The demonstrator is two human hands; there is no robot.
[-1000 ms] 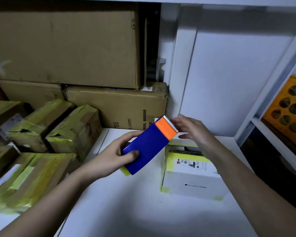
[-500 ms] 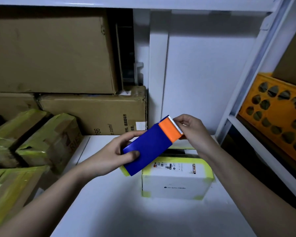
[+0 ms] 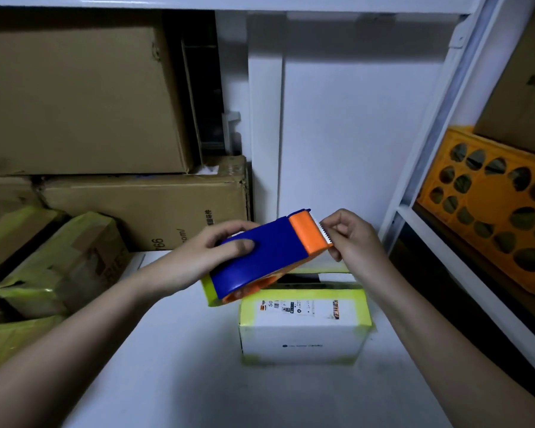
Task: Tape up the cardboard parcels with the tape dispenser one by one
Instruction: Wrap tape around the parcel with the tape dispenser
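Head view. Left hand (image 3: pixel 204 257) grips the tape dispenser (image 3: pixel 269 254) round its blue body: thumb laid across the near face, fingers curled over the far edge. The dispenser is held in the air at frame centre, above the white shelf (image 3: pixel 173 366). Its long axis runs from about 8 o'clock to 2 o'clock; the orange head and toothed blade point to 2 o'clock, toward the right hand (image 3: pixel 349 239). Yellow tape roll shows at the low end, 8 o'clock side.

Right hand: fingers curled, thumb and fingertips pinched together right at the blade edge. Whether they have hold of a tape end cannot be told; the tape there is not visible.

White parcel (image 3: pixel 303 329) sits on the shelf at 5 o'clock from the dispenser, just beneath it, edges banded in yellow tape, printed label on top.

At 9 o'clock, several yellow-taped parcels (image 3: pixel 62 261) lie stacked at the left. Behind them, at 10 to 11 o'clock, large brown cartons (image 3: pixel 74 97). At 3 o'clock, beyond the white upright, an orange crate (image 3: pixel 488 208).
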